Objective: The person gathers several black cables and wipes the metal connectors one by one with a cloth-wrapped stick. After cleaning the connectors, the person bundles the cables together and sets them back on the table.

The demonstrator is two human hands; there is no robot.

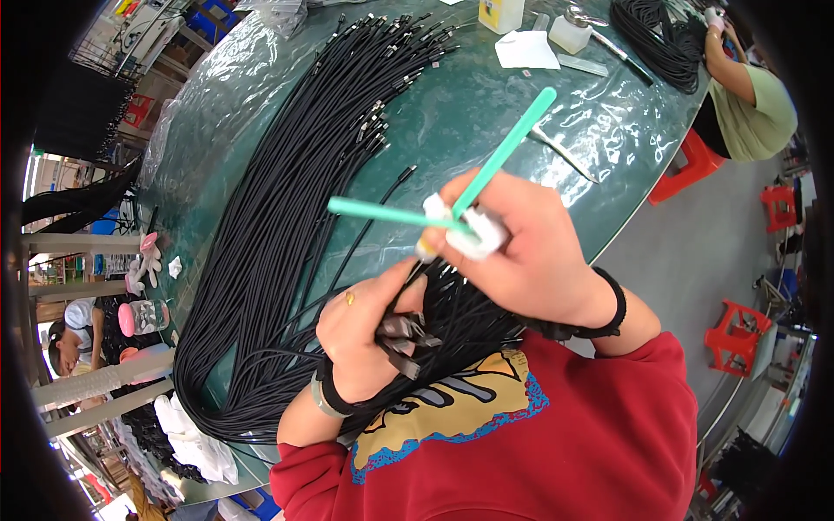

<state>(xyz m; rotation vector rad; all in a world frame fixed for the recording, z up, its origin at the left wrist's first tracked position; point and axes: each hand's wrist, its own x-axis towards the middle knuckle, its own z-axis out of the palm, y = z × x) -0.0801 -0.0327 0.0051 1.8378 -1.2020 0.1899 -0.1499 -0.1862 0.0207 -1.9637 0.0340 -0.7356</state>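
Note:
My left hand [360, 326] is closed round a few black cables [404, 278]; their grey, flat ends [407, 334] stick out by the palm. My right hand [530, 247] pinches two flat green strips [508, 148] that spread apart in a V, along with a blurred white wad [478, 239]. Its fingertips meet a cable end just above my left hand; whether they touch is hard to tell. More black cables [473, 313] lie under my wrists. A large bundle of black cables [269, 200] curves across the table, with metal plugs [373, 130] at its far end.
The green table [217, 156] bears a white tool [565, 154], white paper [527, 49], a bottle [501, 15], a small jar [571, 33] and a coiled cable bundle [656, 43]. A co-worker [751, 108] sits at right beside red stools [737, 337]. Metal posts [95, 382] stand left.

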